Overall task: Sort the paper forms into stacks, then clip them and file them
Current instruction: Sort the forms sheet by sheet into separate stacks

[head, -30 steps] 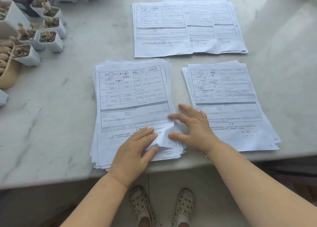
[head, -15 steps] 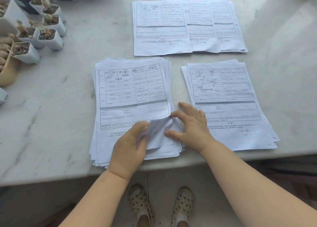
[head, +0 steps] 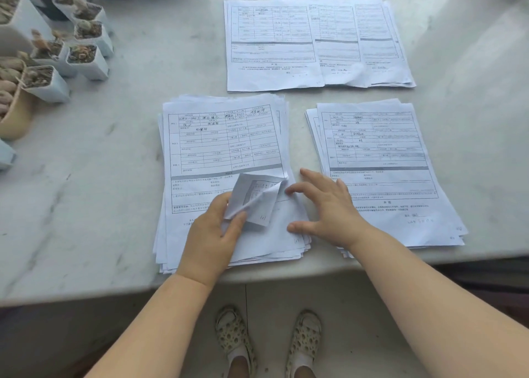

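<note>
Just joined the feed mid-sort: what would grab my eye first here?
The left hand pinches the folded-up lower right corner of the top form on the near left stack, with the right hand spread beside it on the same pile. Another stack of forms lies to the right, a fanned spread of forms behind, and small white succulent pots crowd the marble counter's far left.

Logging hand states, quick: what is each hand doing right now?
Left hand: pinching the top form's folded-up corner.
Right hand: open, fingers spread, holding nothing.
</note>
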Demonstrator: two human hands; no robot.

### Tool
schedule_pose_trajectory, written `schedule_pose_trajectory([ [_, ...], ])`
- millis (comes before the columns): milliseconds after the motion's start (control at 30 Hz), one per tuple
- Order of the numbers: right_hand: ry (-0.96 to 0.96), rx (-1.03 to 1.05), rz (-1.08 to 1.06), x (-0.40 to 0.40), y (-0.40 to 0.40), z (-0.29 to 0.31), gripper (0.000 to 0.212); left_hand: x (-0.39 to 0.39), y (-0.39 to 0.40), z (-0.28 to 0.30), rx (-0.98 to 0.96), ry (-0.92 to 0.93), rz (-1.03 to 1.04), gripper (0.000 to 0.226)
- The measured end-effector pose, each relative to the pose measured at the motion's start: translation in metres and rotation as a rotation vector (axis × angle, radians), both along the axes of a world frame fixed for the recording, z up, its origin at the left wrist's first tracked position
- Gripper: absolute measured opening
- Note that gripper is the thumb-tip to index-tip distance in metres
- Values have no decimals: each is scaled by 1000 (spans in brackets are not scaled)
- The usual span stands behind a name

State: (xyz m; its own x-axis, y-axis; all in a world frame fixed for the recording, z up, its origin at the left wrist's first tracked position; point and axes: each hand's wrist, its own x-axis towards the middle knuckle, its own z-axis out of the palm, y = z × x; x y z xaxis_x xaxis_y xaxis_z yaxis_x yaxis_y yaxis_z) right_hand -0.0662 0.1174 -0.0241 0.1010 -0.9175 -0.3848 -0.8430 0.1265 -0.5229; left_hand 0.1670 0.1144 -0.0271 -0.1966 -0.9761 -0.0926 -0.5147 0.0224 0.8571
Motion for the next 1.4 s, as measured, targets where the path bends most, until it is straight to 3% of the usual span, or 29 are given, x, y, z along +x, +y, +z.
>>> schedule_pose_trajectory([
  [200, 33, -46, -82, 12, -6, -1, 49, 6, 0, 0, 122, -37, -130, 42],
  [433, 37, 25, -72, 13, -9, 6, 39, 11, 0, 3, 119, -80, -232, 68],
  [600, 23, 33, -92, 15, -10, 10, 36, 14, 0, 3, 104, -122, -298, 62],
  [733, -5, 51, -118, 15, -12, 11, 37, 16, 3, 0, 4, -111, -295, 41],
  [833, -50, -159, -261, 11, -10, 18, 48, 14, 4, 0, 11, -37, -255, 29],
  [900, -125, -276, -415, 8, -8, 29, 25, 13, 3, -1, 38, 1, -201, 36],
  [967, -341, -120, -555, 8, -8, 39, 21, 13, 2, -3, 70, 50, -168, 39],
  [1033, -547, 191, -651, 15, -9, 48, 27, 13, 0, -3, 93, 85, -150, 38],
  [1133, -691, 535, -756, 28, -12, 51, 45, 12, -3, 1, 135, 116, -146, 40],
  [1200, -720, 584, -803, 35, -14, 46, 56, 12, -3, 4, 180, 152, -155, 35],
  [1267, -700, 564, -829, 43, -15, 40, 44, 13, -2, 7, 210, 143, -196, 37],
  [1333, -568, 506, -732, 51, -11, 37, 20, 13, -1, 10, 218, 102, -242, 33],
  [1400, -394, 399, -639, 56, -8, 36, 35, 11, 0, 15, 196, 57, -256, 21],
])
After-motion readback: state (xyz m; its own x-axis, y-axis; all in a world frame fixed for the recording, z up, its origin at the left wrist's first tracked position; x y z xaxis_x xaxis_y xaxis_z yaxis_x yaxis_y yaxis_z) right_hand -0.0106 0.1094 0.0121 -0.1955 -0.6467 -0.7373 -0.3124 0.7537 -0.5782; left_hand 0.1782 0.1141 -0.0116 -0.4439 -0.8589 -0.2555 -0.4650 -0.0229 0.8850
